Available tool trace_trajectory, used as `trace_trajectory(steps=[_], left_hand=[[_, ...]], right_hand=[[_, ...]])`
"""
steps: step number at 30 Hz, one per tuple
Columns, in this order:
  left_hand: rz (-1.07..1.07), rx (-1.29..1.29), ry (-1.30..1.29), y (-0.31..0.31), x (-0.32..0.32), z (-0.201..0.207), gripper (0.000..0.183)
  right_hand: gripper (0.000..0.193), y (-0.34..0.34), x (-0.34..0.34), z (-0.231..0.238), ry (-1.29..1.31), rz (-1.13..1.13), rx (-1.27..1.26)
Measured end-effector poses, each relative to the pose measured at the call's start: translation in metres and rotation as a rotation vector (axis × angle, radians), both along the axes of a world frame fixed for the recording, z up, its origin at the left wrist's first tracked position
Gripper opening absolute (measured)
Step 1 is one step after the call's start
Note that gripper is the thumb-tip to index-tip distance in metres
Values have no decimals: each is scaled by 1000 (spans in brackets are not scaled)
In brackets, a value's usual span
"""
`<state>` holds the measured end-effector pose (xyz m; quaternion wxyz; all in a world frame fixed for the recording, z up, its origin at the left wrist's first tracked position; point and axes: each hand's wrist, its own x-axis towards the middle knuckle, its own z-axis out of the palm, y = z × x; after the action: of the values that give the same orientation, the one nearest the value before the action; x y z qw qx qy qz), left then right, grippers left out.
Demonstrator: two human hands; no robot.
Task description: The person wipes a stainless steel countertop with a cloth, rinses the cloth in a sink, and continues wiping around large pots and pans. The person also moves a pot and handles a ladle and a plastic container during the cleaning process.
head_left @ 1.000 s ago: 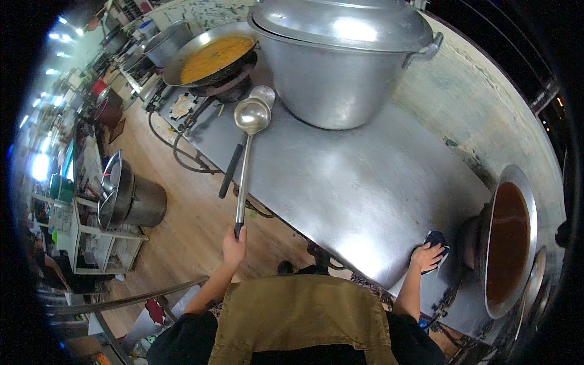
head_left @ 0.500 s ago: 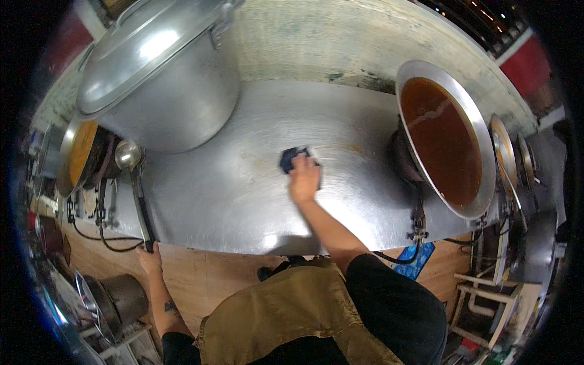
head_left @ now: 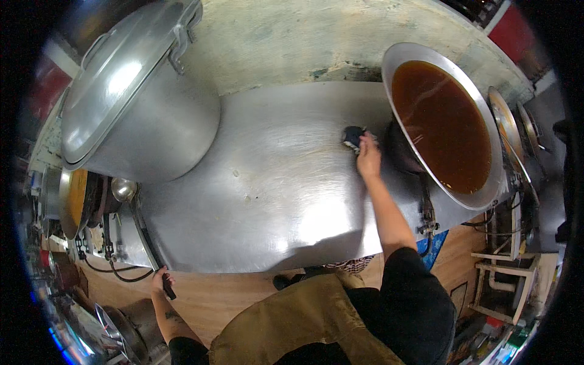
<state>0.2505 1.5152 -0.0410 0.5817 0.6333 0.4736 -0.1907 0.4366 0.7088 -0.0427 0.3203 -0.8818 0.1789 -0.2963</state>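
My right hand (head_left: 368,157) is closed on a dark, bunched cloth (head_left: 353,137), pressed against the steel countertop (head_left: 267,152) near the wide pan on the right. At the counter's near left edge, my left hand (head_left: 160,281) grips the dark handle of a long ladle (head_left: 143,230). Its round metal bowl points away from me and lies beside the big pot. A few small specks dot the steel between my hands.
A large lidded aluminium pot (head_left: 152,121) fills the far left. On the right, a wide metal pan of brown liquid (head_left: 441,121) sits on a burner. Another pan with orange contents (head_left: 75,198) stands at far left. Hoses and valves (head_left: 429,228) run along the counter's front.
My right hand has slid the cloth rightward and slightly away, toward the wide pan. My left hand still has the ladle handle. The view has shifted somewhat.
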Motion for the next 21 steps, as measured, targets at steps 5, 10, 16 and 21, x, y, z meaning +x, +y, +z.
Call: trace_trajectory(steps=[5,10,16,21], left_hand=[[7,-24,-51,-27,-7,21,25],[-22,-81,-3,-44,7,28,29],[-17,164,80,-52,17,19,48],[-86,355,-144,-43,14,1,43]], right_hand=[[50,0,55,-36,310,-152,-213],[49,143,62,-31,165,247,-315],[31,272,25,-29,82,640,-53],[27,253,23,-5,198,613,926]])
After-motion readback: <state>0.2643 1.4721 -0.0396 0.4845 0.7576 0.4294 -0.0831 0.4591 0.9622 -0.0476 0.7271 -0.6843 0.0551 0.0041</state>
